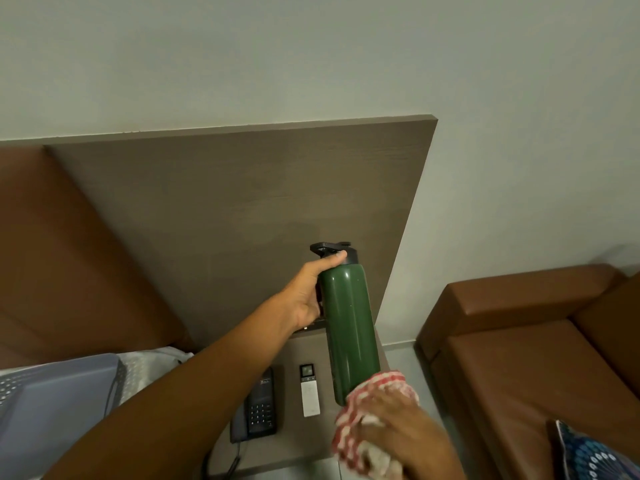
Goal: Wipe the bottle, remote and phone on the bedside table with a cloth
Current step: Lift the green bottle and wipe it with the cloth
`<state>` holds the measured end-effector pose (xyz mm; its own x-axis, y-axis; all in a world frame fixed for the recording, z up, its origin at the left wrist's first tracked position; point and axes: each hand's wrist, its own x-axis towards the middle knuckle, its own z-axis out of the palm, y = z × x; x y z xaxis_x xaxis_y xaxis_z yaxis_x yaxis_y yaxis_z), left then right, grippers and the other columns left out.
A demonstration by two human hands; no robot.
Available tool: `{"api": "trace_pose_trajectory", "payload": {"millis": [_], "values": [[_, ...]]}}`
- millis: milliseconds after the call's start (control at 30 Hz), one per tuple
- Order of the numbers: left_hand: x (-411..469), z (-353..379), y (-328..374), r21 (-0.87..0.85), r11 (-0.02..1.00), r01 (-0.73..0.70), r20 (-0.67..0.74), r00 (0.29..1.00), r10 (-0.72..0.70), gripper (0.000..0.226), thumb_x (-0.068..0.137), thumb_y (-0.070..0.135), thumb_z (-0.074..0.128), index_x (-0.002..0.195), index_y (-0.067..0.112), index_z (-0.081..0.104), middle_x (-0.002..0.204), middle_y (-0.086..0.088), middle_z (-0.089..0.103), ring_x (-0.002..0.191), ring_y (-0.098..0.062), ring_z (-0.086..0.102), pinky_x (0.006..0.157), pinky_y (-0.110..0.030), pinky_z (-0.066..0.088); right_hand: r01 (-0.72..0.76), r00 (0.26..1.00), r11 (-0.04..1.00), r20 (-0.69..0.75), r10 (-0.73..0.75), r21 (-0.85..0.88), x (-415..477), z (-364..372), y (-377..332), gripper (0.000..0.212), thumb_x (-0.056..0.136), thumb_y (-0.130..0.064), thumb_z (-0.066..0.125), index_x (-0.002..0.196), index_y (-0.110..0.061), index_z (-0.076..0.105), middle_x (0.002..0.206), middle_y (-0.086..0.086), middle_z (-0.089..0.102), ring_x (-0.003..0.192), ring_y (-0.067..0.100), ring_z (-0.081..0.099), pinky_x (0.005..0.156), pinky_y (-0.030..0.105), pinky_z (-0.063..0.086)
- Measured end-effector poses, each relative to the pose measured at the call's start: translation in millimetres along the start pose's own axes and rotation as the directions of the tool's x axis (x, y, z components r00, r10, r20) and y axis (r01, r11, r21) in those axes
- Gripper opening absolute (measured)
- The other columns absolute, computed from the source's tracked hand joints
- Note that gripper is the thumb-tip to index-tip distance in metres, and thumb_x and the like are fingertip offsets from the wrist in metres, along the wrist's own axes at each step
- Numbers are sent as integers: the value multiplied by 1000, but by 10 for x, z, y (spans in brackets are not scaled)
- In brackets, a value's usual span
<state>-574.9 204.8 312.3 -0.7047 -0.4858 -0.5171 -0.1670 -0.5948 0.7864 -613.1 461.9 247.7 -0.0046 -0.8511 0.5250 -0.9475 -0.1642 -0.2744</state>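
Observation:
A dark green bottle (348,327) with a black cap is lifted above the bedside table (311,448), tilted with its base toward me. My left hand (310,292) grips it near the cap. My right hand (401,431) holds a red-and-white checked cloth (360,410) bunched against the bottle's base. On the table lie a slim white remote (309,389) and, left of it, a dark corded phone (258,408).
A grey-brown wall panel (242,202) rises behind the table. A brown padded headboard (52,254) and a bed with a grey pillow (55,403) lie to the left. A brown sofa (519,358) with a patterned cushion (595,455) stands to the right.

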Motion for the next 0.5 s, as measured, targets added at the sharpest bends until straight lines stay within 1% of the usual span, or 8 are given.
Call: {"api": "trace_pose_trajectory", "payload": {"millis": [33,67,133,200,233,333,433,500], "values": [[-8,-21,-6,-20,1000,-7,37,999,7,54,64,45,82,104,10,76,106,-14,76,96,-29,73,87,-43,58,-58,980,984,-177,88,166,49,-95,50,29,92,-44,49,108,-34,70,119,-14,67,112,7,58,104,19,38],[-18,-34,-19,-39,999,-10,70,997,12,51,65,45,81,101,10,78,104,-14,76,93,-28,73,83,-41,59,-134,946,943,-245,214,305,138,-202,105,30,97,-40,45,116,-34,66,126,-13,63,115,8,59,99,23,44],[-41,-26,-69,-60,998,-9,126,992,17,53,62,46,82,102,10,78,107,-14,75,96,-28,72,87,-41,57,-213,894,879,-278,352,427,385,-363,224,30,95,-32,53,124,-35,60,131,-10,60,121,15,56,98,35,48],[-51,24,-135,-60,998,4,184,983,7,63,59,46,84,109,9,75,114,-16,72,105,-31,68,100,-45,50,-223,877,881,-308,368,416,681,-426,363,34,94,-23,56,126,-32,59,133,-4,60,127,20,52,102,44,45],[-53,54,-167,-62,998,11,207,978,2,66,59,47,84,112,8,74,116,-17,71,108,-32,66,102,-46,48,-235,884,885,-291,366,401,838,-413,393,35,94,-21,55,127,-30,58,135,-3,58,131,21,48,104,46,43],[-41,105,-213,-103,994,20,237,971,5,67,58,48,85,110,7,75,114,-17,72,106,-33,68,99,-46,49,-292,909,894,-194,370,339,1012,-293,419,36,93,-24,53,129,-28,57,142,-3,51,138,17,38,106,45,41],[-12,57,-192,-183,983,-7,218,975,48,69,55,50,87,107,6,76,109,-17,74,100,-33,71,92,-43,54,-295,932,920,-136,337,256,803,-199,310,37,89,-26,61,126,-32,57,145,-6,47,139,13,35,106,43,41],[4,-15,-163,-260,965,-24,198,977,77,81,53,49,88,117,2,71,114,-18,71,102,-33,70,91,-44,57,-281,950,934,-73,303,219,539,-183,172,35,87,-31,64,122,-33,60,143,-6,49,139,16,35,104,44,43]]}}
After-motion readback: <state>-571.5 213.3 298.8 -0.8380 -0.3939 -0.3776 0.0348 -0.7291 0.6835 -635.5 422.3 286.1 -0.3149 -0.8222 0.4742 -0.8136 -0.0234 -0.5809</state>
